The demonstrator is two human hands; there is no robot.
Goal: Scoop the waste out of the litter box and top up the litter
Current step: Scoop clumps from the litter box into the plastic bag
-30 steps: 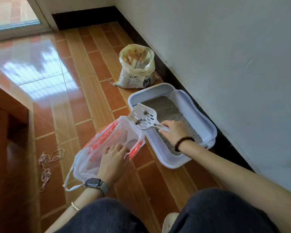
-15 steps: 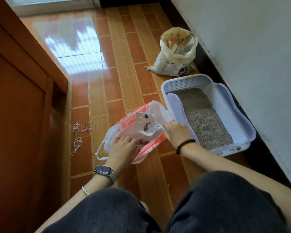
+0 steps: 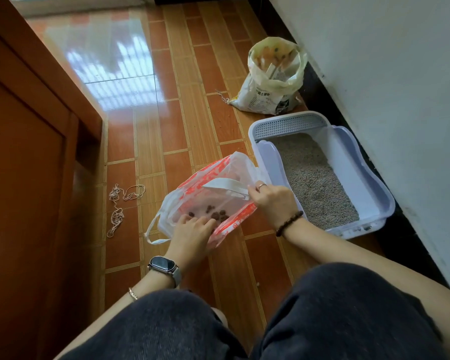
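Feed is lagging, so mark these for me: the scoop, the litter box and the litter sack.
scoop (image 3: pixel 225 185), head view, white blade.
litter box (image 3: pixel 359 178), head view, right inner wall.
litter sack (image 3: pixel 263 97), head view, printed lower side.

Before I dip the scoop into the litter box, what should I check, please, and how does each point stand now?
1. Waste clumps are in the plastic bag: ok.
2. Scoop fully emptied: cannot tell, it is seen edge-on.
3. Left hand holds the bag mouth open: ok.
4. Right hand grips the scoop handle: ok.
5. Litter box free of waste: not ok, dark bits lie at its near end.
6. Litter sack open for topping up: ok.
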